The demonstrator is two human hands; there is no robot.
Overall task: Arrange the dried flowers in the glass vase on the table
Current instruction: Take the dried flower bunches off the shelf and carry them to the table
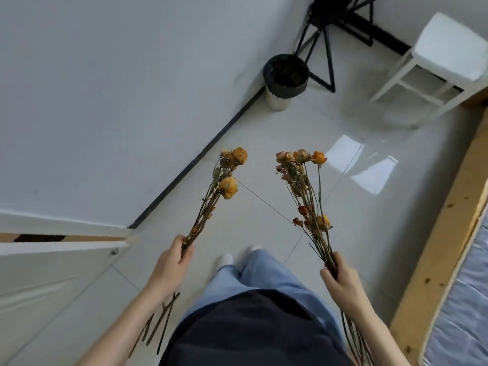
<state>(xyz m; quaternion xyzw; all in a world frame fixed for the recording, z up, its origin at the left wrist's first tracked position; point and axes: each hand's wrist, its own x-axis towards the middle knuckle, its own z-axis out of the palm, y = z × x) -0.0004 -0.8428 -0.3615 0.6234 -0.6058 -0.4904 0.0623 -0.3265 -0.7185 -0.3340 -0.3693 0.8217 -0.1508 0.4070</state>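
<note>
Tiled floor (330, 122) underfoot, vase and tabletop out of view (can't say which hand is nearer): my left hand (171, 262) curls round one dried-flower bunch (214, 196), right hand (340, 278) round the second bunch (309, 202), stems running forward, heads away from me.

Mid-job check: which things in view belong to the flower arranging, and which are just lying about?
Job: left bunch of dried flowers in left hand; right bunch in right hand. Vase not in view.
Lying about: bin, white stool, black stand, wooden frame.
</note>
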